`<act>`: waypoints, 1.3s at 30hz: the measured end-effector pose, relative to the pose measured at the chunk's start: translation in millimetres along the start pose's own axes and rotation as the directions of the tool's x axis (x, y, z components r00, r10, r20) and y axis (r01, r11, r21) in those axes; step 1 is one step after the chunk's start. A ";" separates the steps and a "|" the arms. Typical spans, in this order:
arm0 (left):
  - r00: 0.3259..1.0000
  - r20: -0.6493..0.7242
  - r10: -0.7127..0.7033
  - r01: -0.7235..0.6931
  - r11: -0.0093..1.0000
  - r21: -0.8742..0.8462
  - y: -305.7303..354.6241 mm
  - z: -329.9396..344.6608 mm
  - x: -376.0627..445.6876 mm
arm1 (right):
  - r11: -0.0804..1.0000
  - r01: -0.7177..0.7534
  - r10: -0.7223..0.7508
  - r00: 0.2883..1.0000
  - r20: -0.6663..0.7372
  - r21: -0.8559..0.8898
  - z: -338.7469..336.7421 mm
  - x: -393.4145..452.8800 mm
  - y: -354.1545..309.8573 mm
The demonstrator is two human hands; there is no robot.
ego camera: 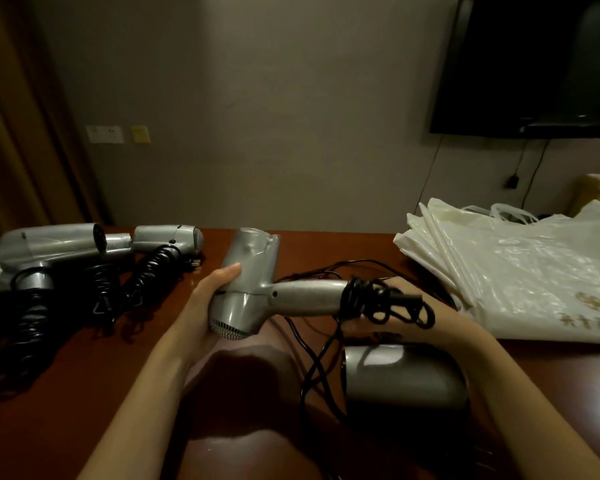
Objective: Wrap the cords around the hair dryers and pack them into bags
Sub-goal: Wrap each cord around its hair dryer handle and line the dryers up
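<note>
So you were mid-wrap: left hand (211, 295) gripped the dryer (248, 289) by its body above the table (84, 393), right hand (392, 317) curled at the handle end, pinching the cord (371, 299) coils there. Next move likely needed the loose tail wound on, then a bag (520, 271). Count: four dryers visible, maybe a fifth at the left edge; bags stacked, number unclear.

My table (94, 393) is glossy reddish-brown wood, filling the lower frame. At left lie two silver hair dryers (49, 242) (168, 237) with coiled black cords (149, 271) heaped in front. At right I see a stack of white plastic bags (520, 271). Lower right of centre, another silver dryer (402, 375) lies beside loose thin black cord (312, 372).
</note>
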State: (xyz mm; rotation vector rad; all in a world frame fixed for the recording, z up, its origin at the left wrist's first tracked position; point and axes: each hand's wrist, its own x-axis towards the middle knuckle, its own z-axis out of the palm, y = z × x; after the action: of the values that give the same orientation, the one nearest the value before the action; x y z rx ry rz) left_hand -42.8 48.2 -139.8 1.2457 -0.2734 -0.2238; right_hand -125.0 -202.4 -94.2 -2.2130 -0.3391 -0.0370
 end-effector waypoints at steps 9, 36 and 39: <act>0.975 0.097 0.197 -0.213 0.959 0.189 -2.1 -0.2 4.9 | 0.993 -0.042 0.052 0.994 -0.092 0.108 -4.8 9.2 9.5; 0.792 -0.067 0.606 -0.541 0.750 0.381 4.1 2.2 6.4 | 0.794 -0.201 0.303 0.949 -0.087 0.574 -24.7 0.6 9.0; 0.779 -0.084 0.622 -0.546 0.737 0.398 2.4 -1.0 8.4 | 0.920 -0.326 0.363 0.918 -0.160 0.217 -24.0 2.3 15.1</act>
State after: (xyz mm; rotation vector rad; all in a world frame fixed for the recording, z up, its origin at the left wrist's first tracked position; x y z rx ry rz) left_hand -34.5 47.2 -137.1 1.4603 -0.5271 0.5373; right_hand -116.7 -229.4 -90.7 -2.0319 0.1578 -0.0301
